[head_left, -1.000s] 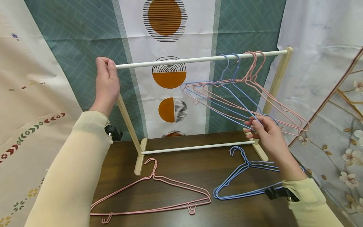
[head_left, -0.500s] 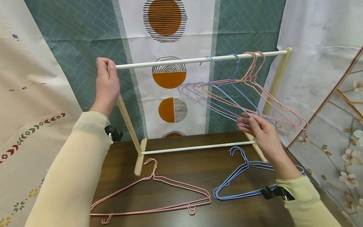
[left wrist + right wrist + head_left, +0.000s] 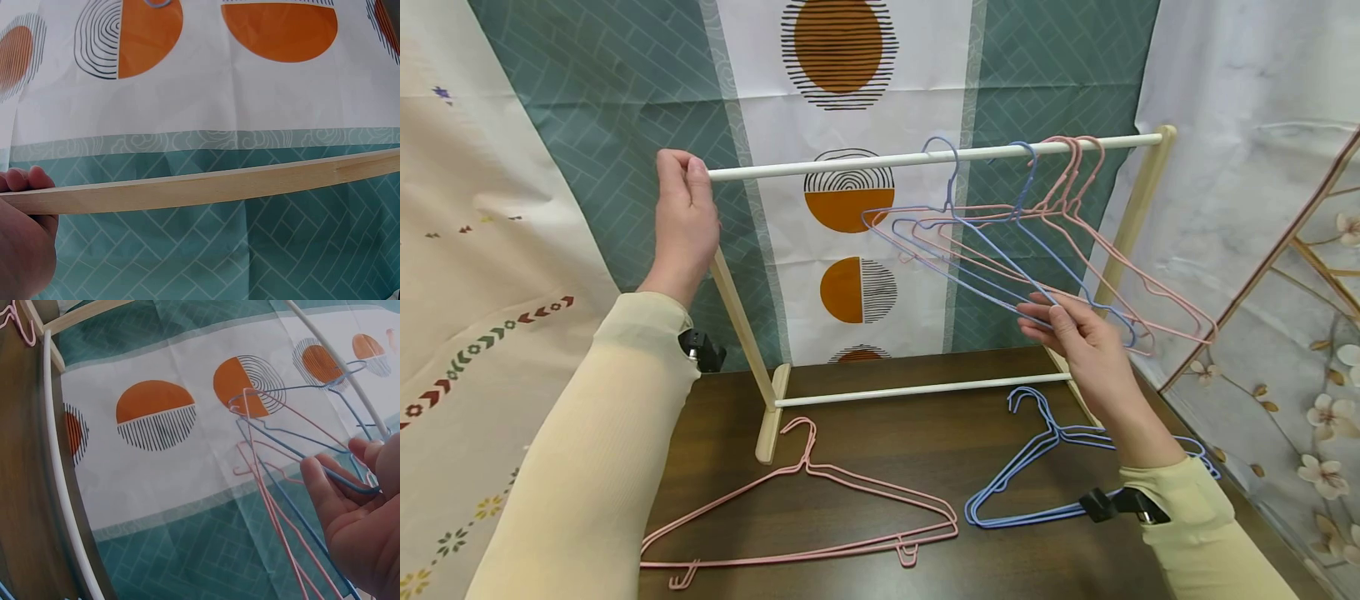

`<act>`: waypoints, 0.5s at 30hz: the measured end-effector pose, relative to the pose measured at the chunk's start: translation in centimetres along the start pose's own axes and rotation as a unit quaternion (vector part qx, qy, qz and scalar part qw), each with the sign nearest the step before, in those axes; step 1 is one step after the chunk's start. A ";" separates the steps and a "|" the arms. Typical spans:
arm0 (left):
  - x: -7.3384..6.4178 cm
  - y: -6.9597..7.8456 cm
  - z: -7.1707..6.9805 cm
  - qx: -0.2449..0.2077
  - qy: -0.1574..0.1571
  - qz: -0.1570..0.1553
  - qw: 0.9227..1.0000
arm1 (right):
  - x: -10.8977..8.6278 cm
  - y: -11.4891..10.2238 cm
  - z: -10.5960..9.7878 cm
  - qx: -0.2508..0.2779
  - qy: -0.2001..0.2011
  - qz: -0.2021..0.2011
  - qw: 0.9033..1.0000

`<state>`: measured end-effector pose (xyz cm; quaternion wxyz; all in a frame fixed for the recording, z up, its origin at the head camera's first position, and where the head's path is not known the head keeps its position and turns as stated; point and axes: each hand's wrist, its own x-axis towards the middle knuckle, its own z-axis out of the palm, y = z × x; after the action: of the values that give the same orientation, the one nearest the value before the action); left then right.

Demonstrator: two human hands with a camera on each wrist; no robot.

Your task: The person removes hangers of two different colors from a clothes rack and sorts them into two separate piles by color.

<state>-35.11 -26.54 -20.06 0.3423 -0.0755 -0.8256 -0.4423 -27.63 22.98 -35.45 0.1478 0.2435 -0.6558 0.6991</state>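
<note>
My left hand (image 3: 685,221) grips the rack's top left corner, where the wooden post (image 3: 741,325) meets the white upper rail (image 3: 850,165). In the left wrist view its fingers curl over that post (image 3: 187,192). With my right hand (image 3: 1086,342) I pinch the lower right corner of a blue clothes hanger (image 3: 956,167) between thumb and fingers. Its hook curves over the rail, the top of the curve standing a little above it. The right wrist view shows the blue hanger's corner (image 3: 350,483) within the fingers. Another blue hanger (image 3: 1026,185) and pink hangers (image 3: 1074,167) hang farther right.
Pink hangers (image 3: 810,442) lie flat on the dark wooden table (image 3: 1022,571) at the front left. Blue hangers (image 3: 1000,475) lie in a stack at the right, partly under my right forearm. A lower white rail (image 3: 925,390) joins the rack's feet. Patterned cloth hangs behind.
My right hand has moved left, sliding the held blue hanger along the rail away from the other blue one. Its hook now sits slightly higher over the rail. My left hand has stayed put.
</note>
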 end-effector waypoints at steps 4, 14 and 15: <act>0.0 0.0 0.0 0.000 0.000 0.001 1.000 | 0.0 0.1 0.0 -0.005 -0.006 -0.001 1.000; -0.2 0.1 -0.2 0.006 -0.005 -0.007 1.000 | 0.0 0.0 0.5 0.001 0.006 -0.008 1.000; -0.2 0.1 -0.2 0.005 -0.006 -0.007 1.000 | 0.0 0.0 0.5 0.004 0.006 -0.010 1.000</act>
<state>-34.85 -26.58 -20.04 0.3348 -0.0700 -0.8304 -0.4398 -27.55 22.51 -35.49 0.1582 0.2465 -0.6498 0.7014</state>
